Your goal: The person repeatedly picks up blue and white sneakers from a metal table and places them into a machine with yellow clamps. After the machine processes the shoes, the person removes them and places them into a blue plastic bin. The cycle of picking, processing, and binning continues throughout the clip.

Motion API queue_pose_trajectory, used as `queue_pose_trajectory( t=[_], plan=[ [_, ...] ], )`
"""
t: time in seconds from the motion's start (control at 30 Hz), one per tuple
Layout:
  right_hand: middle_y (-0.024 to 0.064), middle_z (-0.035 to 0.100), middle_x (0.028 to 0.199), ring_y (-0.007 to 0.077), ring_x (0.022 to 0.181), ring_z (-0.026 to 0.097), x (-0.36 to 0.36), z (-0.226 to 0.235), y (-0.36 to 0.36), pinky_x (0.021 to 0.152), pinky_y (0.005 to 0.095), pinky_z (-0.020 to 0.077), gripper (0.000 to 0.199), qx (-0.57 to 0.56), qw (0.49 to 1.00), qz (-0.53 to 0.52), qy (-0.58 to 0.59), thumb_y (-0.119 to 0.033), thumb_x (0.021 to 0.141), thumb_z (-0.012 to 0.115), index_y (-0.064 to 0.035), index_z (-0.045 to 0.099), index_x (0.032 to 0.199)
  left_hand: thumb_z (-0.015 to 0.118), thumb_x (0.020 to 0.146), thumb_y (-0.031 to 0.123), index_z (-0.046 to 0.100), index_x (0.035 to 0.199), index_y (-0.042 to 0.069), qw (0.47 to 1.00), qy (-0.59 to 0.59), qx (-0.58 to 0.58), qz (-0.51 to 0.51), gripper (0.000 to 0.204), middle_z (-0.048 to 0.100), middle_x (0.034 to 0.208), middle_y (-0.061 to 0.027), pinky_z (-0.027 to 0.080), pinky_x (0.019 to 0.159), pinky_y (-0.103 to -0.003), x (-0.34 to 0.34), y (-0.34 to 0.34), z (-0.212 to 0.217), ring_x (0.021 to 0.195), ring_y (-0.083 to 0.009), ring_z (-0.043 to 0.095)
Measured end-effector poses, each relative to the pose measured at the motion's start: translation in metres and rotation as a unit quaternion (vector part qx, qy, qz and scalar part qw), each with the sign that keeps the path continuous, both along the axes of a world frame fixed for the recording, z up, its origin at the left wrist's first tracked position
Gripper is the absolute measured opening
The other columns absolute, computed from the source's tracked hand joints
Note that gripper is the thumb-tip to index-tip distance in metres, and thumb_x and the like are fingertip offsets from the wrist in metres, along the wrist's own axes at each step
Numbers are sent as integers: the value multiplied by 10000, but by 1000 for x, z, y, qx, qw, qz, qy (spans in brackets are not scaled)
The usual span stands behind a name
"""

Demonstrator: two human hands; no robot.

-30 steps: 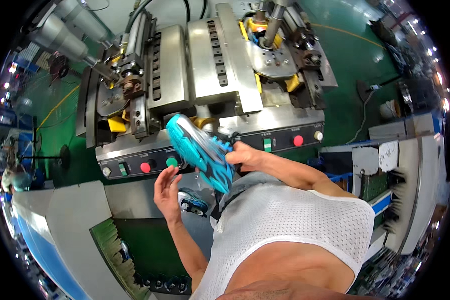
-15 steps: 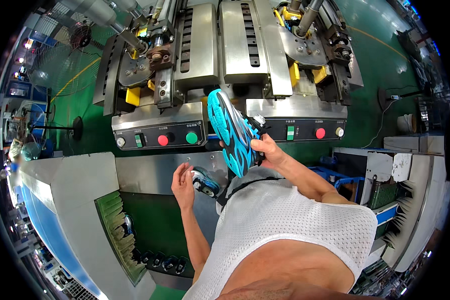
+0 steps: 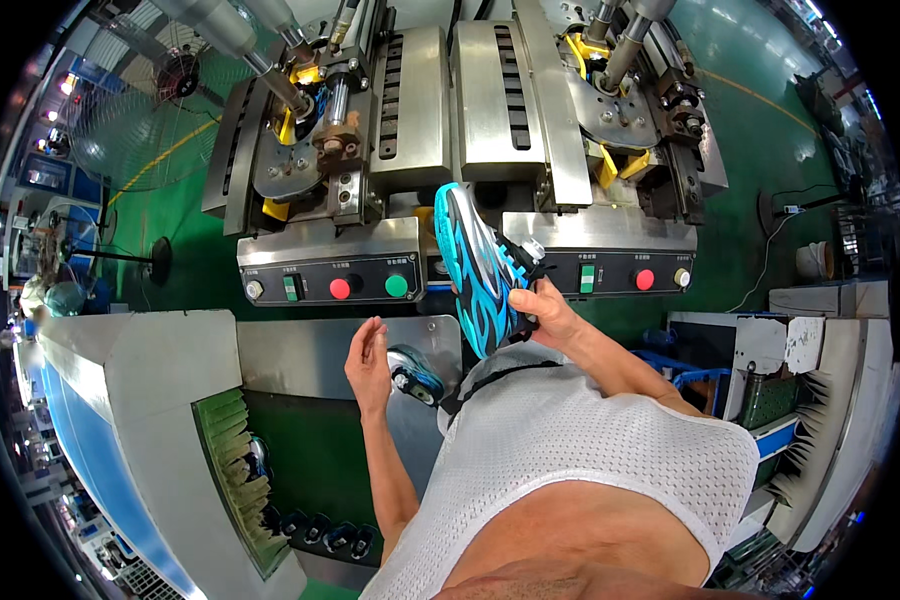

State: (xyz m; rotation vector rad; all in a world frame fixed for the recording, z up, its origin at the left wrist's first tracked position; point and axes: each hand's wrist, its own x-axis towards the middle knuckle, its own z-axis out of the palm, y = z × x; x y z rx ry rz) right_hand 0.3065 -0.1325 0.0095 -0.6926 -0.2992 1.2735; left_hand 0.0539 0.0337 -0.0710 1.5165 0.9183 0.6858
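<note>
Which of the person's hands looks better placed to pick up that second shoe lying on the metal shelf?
Left, probably: the left hand is open and right beside the second shoe, while the right hand grips the blue shoe.

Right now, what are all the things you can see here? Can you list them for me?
Shoe: one, blue and black, held up before the machine.
Second shoe: one, blue, on the metal shelf.
Press machine: one, silver with yellow parts, top centre.
Buttons: two red, one green, on front panels.
Fan: one, dark, far left.
Brush strip: one, green, lower left.
Left hand: open, beside the second shoe.
Right hand: its grip holds the shoe.
</note>
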Motion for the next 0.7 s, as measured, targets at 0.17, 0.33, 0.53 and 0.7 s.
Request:
queue_pose_trajectory(
  t=[0.17,0.33,0.53,0.7],
  plan=[
    [113,667,1139,175,984,668,7,0,0,865,344,557,520,-23,1000,1,6,-240,865,730,5,540,1282,532,958,-18,467,1383,-17,998,-6,64,-2,429,606,1273,-152,468,982,-311,24,20,36,1140,-203,608],
    [115,673,1128,173,965,675,7,5,5,838,332,563,516,-27,999,-13,13,-230,861,729,13,542,1276,496,972,-12,449,1399,-24,982,-7,190,-13,430,584,1314,-159,441,1020,-321,52,69,85,1199,-216,579],
    [124,657,1161,196,992,669,9,2,12,856,352,567,537,-17,999,-23,40,-203,850,727,14,519,1296,520,958,22,498,1346,-24,950,41,297,-89,392,577,1321,-159,429,1028,-336,115,180,99,1217,-243,564],
    [132,606,1257,218,1098,621,12,3,21,934,391,525,595,0,998,-20,54,-175,858,703,-3,451,1370,540,980,167,485,1344,-51,903,173,374,-120,427,572,1288,-221,458,968,-365,175,289,57,1177,-302,579]
  ],
)
